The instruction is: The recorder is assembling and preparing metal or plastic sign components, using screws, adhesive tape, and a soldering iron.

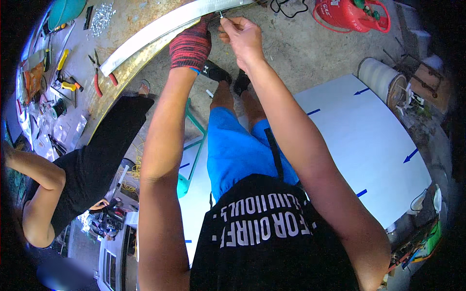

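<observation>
A long, curved white metal strip [160, 36] arcs along the edge of the workbench at the top. My left hand [191, 47], in a red and black knitted glove, grips the strip's near edge; its fingertips are partly hidden. Just right of it, my bare right hand [246, 42] pinches a small, thin metal pin [221, 14] between thumb and fingers. The pin stands at the strip's near edge, and its kind is too small to make out.
Red-handled pliers [98, 80], a pile of small metal pieces [102, 18] and yellow-handled tools [63, 59] lie on the workbench [131, 14]. A red gas cylinder [352, 14] stands far right. Another person in black [92, 169] is at left. Behind me lies a large white sheet [359, 145].
</observation>
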Available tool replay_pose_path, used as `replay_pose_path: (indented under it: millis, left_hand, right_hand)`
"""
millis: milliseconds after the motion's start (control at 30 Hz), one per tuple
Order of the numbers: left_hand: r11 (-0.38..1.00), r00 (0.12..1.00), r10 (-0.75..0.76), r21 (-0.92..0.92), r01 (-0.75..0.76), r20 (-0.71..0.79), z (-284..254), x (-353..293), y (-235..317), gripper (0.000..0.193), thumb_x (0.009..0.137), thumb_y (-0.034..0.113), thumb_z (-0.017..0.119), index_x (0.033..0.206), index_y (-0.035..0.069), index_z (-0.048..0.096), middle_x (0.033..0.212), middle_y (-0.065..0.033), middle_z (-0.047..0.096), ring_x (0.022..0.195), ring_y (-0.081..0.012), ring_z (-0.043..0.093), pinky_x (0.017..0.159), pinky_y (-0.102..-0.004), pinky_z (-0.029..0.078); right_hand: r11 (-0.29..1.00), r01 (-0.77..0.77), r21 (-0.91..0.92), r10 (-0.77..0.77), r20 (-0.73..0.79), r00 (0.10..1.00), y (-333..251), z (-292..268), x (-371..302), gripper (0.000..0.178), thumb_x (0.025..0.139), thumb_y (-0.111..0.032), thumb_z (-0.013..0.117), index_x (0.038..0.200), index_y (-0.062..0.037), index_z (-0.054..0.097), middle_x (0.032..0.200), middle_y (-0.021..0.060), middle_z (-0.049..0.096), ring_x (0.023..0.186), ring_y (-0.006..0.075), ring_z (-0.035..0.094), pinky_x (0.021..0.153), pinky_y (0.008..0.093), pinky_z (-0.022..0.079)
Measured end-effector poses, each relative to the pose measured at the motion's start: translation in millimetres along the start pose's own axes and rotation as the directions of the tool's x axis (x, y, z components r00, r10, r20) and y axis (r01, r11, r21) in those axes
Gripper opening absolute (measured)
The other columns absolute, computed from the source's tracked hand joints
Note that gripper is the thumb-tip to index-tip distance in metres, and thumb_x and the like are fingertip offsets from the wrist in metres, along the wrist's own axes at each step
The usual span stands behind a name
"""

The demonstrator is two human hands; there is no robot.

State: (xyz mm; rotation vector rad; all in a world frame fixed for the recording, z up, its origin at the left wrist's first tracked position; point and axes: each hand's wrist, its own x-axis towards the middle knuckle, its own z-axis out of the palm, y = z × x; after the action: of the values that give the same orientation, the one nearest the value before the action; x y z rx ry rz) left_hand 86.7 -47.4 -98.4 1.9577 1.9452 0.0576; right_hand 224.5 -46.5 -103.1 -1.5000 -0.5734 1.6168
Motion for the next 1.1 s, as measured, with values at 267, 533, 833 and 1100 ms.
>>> replay_pose_path:
  millis: [267, 533, 833, 1100]
  left_hand:
    - [0.999, 1.0, -0.012, -0.052, 0.013, 0.01, 3.0, 0.2, 1.5, 0.05, 0.088, 0.017, 0.059, 0.137, 0.031, 0.057, 0.136, -0.0163, 0.059, 0.121, -0.0377, 0.059, 0.099, -0.0508, 0.049]
    - [0.991, 0.978, 0.13, 0.057, -0.122, -0.164, 16.9, 0.2, -12.2, 0.049, 0.095, 0.028, 0.053, 0.143, 0.035, 0.049, 0.108, -0.0191, 0.071, 0.092, -0.0375, 0.071, 0.081, -0.0514, 0.057]
    - [0.998, 0.996, 0.058, 0.036, -0.055, -0.065, 12.0, 2.0, -7.3, 0.05, 0.095, 0.025, 0.051, 0.144, 0.035, 0.047, 0.117, -0.0191, 0.068, 0.096, -0.0386, 0.069, 0.083, -0.0523, 0.056]
    - [0.996, 0.989, 0.088, -0.021, -0.091, -0.118, 16.8, 3.3, -10.2, 0.056, 0.087, 0.008, 0.055, 0.14, 0.027, 0.054, 0.141, -0.0181, 0.054, 0.129, -0.0405, 0.051, 0.107, -0.0505, 0.042]
  right_hand:
    - [0.993, 0.101, -0.064, -0.101, -0.005, 0.995, -3.3, -5.1, 1.9, 0.024, 0.092, -0.016, 0.072, 0.107, 0.0021, 0.065, 0.093, 0.0087, 0.07, 0.073, 0.0132, 0.066, 0.066, 0.0251, 0.054]
    - [0.977, 0.109, -0.184, -0.106, 0.026, 0.994, -1.9, -3.8, 4.3, 0.023, 0.092, -0.012, 0.071, 0.109, 0.0029, 0.066, 0.095, 0.0075, 0.07, 0.08, 0.0126, 0.066, 0.07, 0.0263, 0.054]
    - [0.87, 0.28, -0.407, -0.354, -0.12, 0.927, -25.1, -13.5, 1.4, 0.023, 0.092, -0.017, 0.071, 0.105, 0.0016, 0.068, 0.09, 0.0055, 0.071, 0.078, 0.0109, 0.063, 0.07, 0.0261, 0.05]
    - [0.81, 0.276, -0.518, -0.318, 0.008, 0.948, -46.1, -33.6, -8.3, 0.025, 0.092, -0.018, 0.071, 0.107, 0.0016, 0.067, 0.095, 0.0085, 0.072, 0.083, 0.012, 0.066, 0.075, 0.0263, 0.052]
